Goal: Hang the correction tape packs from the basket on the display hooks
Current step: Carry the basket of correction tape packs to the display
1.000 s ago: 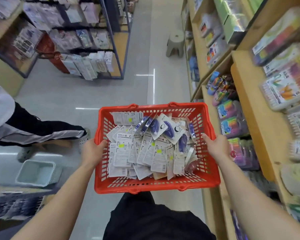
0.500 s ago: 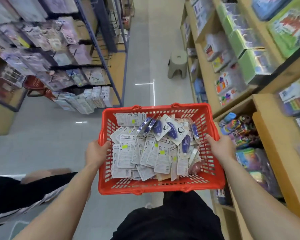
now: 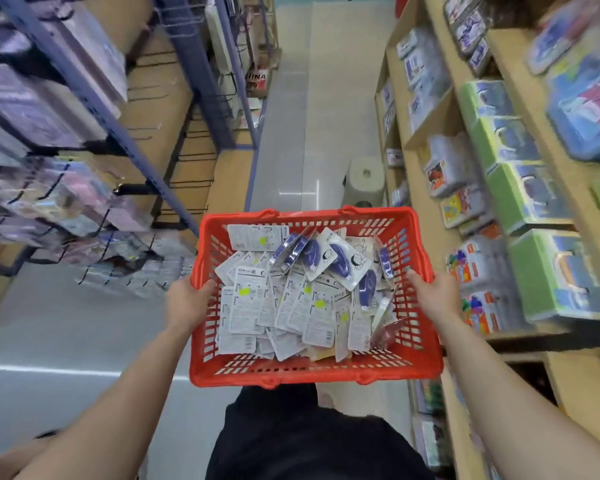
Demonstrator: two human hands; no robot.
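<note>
I carry a red plastic basket (image 3: 312, 374) in front of my waist. My left hand (image 3: 187, 301) grips its left rim and my right hand (image 3: 434, 295) grips its right rim. Inside lies a loose heap of correction tape packs (image 3: 293, 299), mostly white card backs up, with a few blue dispensers showing near the far right. Black display hooks (image 3: 191, 157) jut from a blue-framed rack on the left of the aisle; some are bare, others hold hanging packets.
Wooden shelves (image 3: 426, 133) with boxed and wrapped goods line the right side. A pale plastic stool (image 3: 365, 181) stands on the floor just beyond the basket, by the shelves. The grey aisle floor (image 3: 319, 98) runs ahead between rack and shelves.
I have moved forward along the aisle: the stool and the hook rack are closer, and the other person at the left has dropped out of view. Both hands keep their grip on the basket.
</note>
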